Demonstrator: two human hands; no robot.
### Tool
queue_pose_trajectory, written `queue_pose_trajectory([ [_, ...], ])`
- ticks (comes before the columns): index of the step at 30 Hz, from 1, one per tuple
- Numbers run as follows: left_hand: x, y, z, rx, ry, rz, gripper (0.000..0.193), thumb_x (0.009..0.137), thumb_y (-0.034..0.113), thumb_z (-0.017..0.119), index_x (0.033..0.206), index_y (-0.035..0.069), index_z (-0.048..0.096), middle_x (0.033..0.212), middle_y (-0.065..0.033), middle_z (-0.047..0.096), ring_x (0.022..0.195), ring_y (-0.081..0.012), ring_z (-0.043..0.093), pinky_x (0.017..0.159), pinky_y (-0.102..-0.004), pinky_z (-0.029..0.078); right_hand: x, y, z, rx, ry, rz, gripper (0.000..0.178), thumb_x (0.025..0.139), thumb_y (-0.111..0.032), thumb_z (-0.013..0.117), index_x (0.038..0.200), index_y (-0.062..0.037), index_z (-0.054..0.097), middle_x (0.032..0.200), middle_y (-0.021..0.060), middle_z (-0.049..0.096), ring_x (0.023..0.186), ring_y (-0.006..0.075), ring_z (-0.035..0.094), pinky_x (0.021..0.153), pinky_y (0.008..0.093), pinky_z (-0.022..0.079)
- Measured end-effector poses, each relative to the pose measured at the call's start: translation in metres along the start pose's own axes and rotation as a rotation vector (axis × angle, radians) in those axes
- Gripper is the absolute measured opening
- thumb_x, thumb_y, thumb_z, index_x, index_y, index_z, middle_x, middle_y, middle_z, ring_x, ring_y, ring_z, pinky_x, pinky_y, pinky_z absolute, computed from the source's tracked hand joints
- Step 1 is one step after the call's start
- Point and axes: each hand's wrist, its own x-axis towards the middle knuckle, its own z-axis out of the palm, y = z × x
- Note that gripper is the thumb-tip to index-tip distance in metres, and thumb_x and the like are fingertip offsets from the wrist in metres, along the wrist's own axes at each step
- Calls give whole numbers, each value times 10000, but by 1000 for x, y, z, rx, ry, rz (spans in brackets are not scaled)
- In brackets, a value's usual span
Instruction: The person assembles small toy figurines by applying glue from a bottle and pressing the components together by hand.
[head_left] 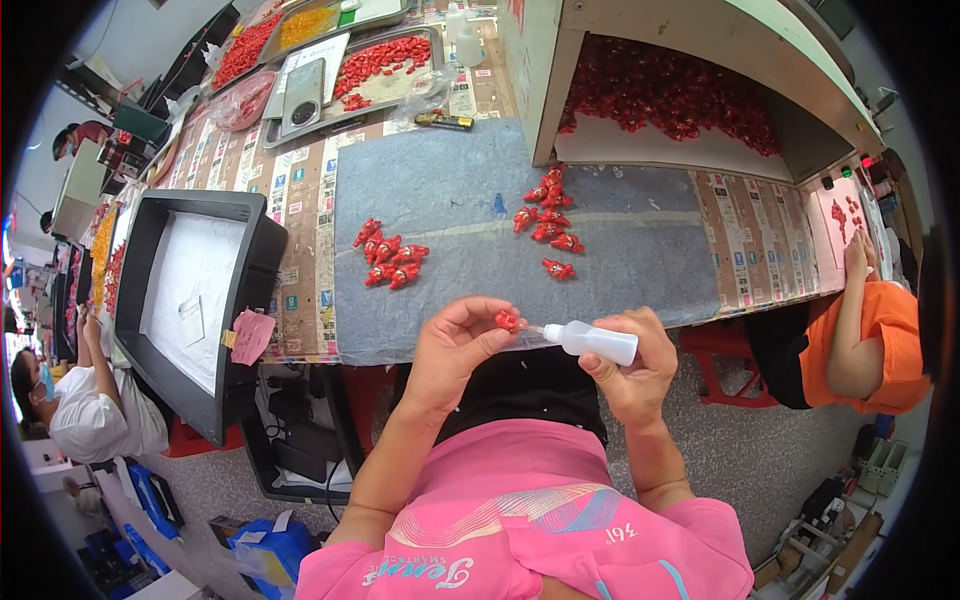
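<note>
Between the thumb and fingers of my left hand (455, 350) is a small red plastic part (507, 320). My right hand (640, 368) grips a white squeeze bottle (600, 342) lying nearly sideways, its thin nozzle pointing left and meeting the red part, or very close to it. Both hands are above the table's near edge. Beyond them, on a grey-blue mat (450, 185), lie two loose groups of red figure-like pieces: a left cluster (388, 258) and a middle cluster (548, 215). One single red piece (558, 269) lies nearest to my hands.
A black tray (262, 240) with a white lining stands at the left. Far left are metal trays (437, 60) of red and yellow parts, with a phone (303, 95). A cabinet (545, 90) full of red pieces stands at the right back. Co-workers (870, 345) sit on both sides.
</note>
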Motion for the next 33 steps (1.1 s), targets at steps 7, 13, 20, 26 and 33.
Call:
queue_pose_trajectory([
  [7,0,0,0,2,-9,8,264,816,-23,649,1067,-12,569,1009,-112,630,969,-218,631,868,-321,525,-2,1,-1,5,-20,5,374,707,-247,808,933,-8,628,840,61,577,732,149,523,632,266,417],
  [13,0,1,0,-7,-6,-5,265,817,-30,643,1071,-18,569,1014,-115,629,968,-222,632,871,-326,524,-3,2,-1,3,-25,18,377,707,-245,808,938,-7,627,850,64,576,734,150,524,636,265,419],
  [20,-1,1,-1,-2,4,-8,268,821,-36,635,1080,-20,568,1021,-116,629,967,-220,632,877,-329,521,1,0,2,22,6,-4,320,690,-174,809,922,-20,651,779,60,609,682,158,536,602,263,420],
  [26,0,2,1,-7,-21,-8,260,832,-31,625,1087,-17,573,1028,-107,631,967,-211,630,873,-323,516,1,3,2,9,28,-9,312,695,-167,805,924,-21,651,779,61,608,686,155,538,608,264,428],
  [33,-1,1,0,-1,-18,-8,276,833,-5,637,1098,-22,564,1034,-124,629,950,-215,639,859,-327,529,1,1,1,-13,29,-22,315,697,-164,804,929,-18,649,779,62,604,687,158,541,608,261,430],
])
